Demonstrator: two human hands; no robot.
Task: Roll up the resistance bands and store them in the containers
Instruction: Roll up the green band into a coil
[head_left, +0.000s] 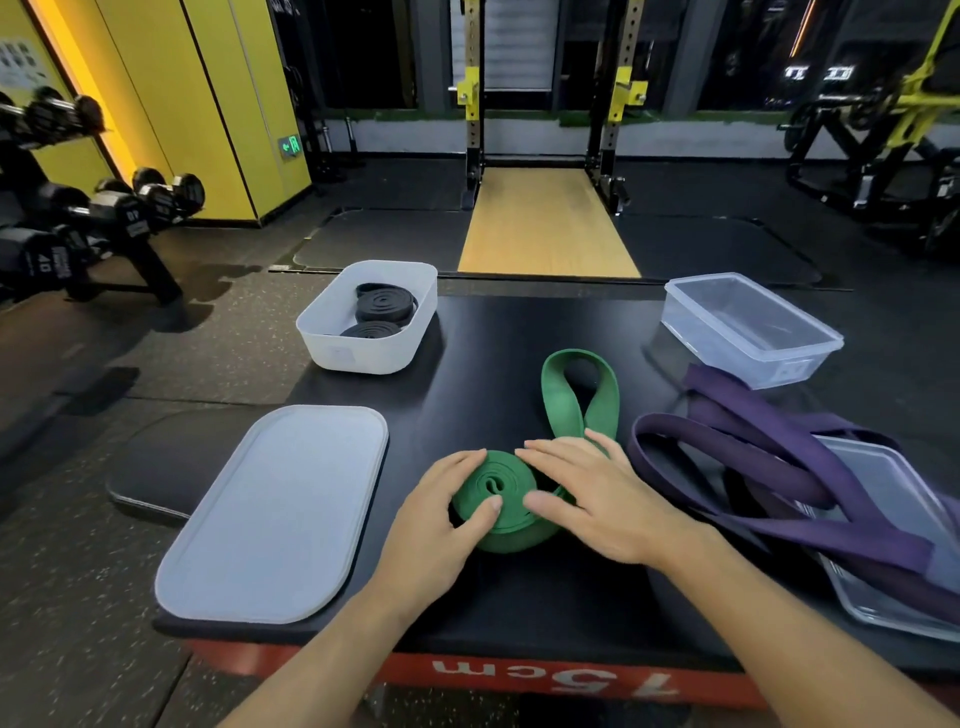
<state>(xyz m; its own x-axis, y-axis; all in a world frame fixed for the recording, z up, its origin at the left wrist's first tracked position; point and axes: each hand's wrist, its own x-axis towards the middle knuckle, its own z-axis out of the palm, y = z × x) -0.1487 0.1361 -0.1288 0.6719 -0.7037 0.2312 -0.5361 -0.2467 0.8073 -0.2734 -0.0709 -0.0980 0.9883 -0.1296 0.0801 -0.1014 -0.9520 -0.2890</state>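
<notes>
L hand (441, 514) grips green band (498, 475) coil, thumb on top, prob. to stop unwinding. R hand (597, 499) flat alongside, fingers straight, pressing tail taut. Unrolled loop beyond fingertips.

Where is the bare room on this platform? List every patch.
Bare platform top runs between the white tub and the clear container, beyond the green band loop. Another patch lies between the white lid and that loop. Crowded: the right side, where purple bands sprawl over a clear lid. The left hand and right hand fill the near middle.
</notes>
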